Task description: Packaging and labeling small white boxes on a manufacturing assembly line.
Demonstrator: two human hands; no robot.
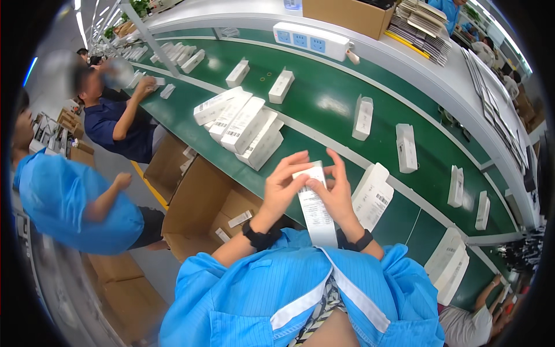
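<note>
A long white carton (317,217) with small print and a barcode is upright in front of my chest, its lower end close to my blue jacket. My left hand (282,186) grips its upper left side, the thumb laid across the printed face. From the other side my right hand (335,195) holds the same top end, thumb pressed on the face and index finger raised. What the fingertips do behind the carton is hidden. Just right of my right hand lie white cartons (373,195) on the green bench. A pile of similar cartons (245,124) sits beyond my left hand.
White cartons stand spaced along the green conveyor belt (324,104). An open cardboard box (196,211) at my left has a few cartons inside. A power strip (311,41) is fixed to the far shelf edge. Two people (78,202) work on the left; more cartons (448,263) lie at right.
</note>
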